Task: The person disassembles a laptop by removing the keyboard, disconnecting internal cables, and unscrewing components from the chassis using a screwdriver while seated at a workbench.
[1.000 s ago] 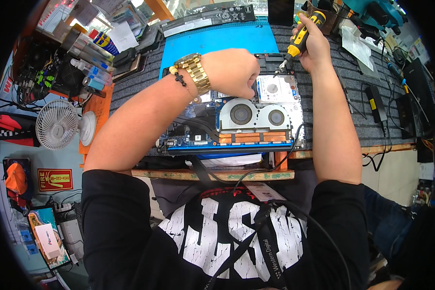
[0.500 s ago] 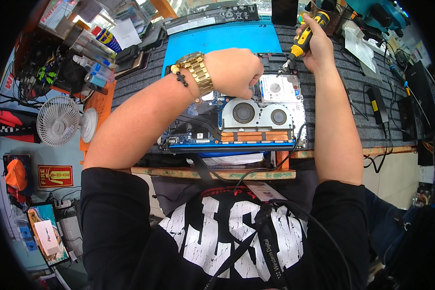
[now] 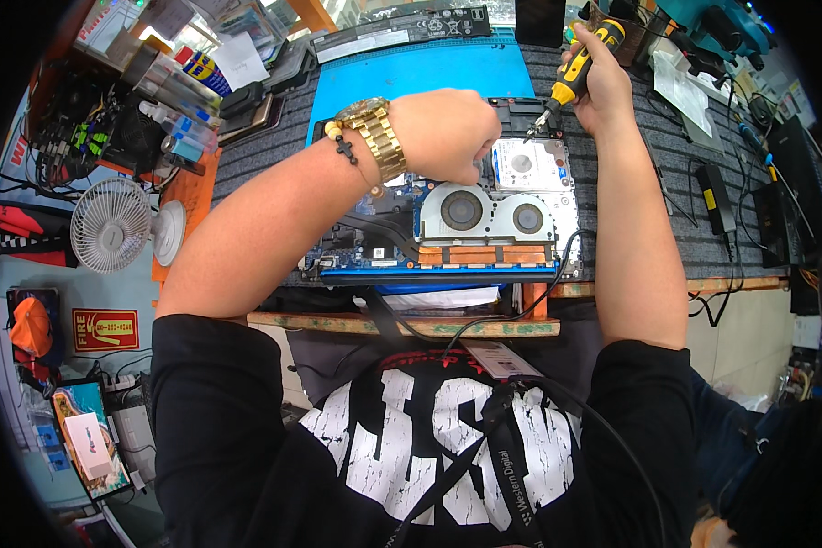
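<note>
An opened laptop (image 3: 384, 269) lies on the bench with its insides bared: two round cooling fans (image 3: 462, 211), copper heat pipes (image 3: 484, 257) and a white-labelled hard drive (image 3: 539, 168). My left hand (image 3: 447, 137) is closed above the board, left of the drive. Its curled fingers hide whatever they may pinch. To the right, my right hand (image 3: 606, 91) is wrapped round a yellow-and-black screwdriver (image 3: 571, 80). The screwdriver tilts down to the left, and its tip is over the upper part of the drive; I cannot tell whether it touches.
A blue mat (image 3: 420, 78) lies behind the laptop, with a long black battery (image 3: 402, 36) at its far edge. A white fan (image 3: 114, 226) stands at left, near a spray can (image 3: 203, 73). At right are a power adapter (image 3: 715, 201) and cables.
Almost nothing differs. My left hand has shifted very slightly to the right, and the screwdriver in my right hand has barely moved.
</note>
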The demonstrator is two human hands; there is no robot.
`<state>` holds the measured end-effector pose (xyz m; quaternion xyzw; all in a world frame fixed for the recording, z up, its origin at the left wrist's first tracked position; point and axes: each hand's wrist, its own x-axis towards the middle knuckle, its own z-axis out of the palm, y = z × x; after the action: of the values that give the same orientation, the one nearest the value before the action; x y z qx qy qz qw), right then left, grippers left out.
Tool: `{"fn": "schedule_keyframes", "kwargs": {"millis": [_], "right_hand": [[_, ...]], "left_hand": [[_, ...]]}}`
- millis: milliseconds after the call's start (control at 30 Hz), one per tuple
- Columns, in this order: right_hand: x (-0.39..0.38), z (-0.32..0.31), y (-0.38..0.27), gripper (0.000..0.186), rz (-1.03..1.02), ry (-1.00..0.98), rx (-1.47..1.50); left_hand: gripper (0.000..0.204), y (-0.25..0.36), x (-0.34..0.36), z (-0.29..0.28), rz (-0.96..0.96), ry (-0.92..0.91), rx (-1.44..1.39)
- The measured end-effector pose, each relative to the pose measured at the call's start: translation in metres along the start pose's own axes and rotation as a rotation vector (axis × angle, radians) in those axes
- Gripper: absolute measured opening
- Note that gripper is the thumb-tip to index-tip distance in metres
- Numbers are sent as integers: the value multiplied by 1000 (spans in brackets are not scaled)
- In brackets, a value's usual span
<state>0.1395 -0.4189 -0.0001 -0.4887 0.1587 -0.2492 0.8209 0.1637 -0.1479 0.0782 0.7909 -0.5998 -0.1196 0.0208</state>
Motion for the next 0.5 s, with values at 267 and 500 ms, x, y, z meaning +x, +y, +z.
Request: {"fn": "schedule_keyframes", "kwargs": {"millis": [267,500], "right_hand": [[0,0,-1,28,10,-6,1],[-1,1,-1,28,12,8,3]], "left_hand": [[13,2,-1,3,-2,3,7],[12,-2,-1,1,13,24,-6]]}}
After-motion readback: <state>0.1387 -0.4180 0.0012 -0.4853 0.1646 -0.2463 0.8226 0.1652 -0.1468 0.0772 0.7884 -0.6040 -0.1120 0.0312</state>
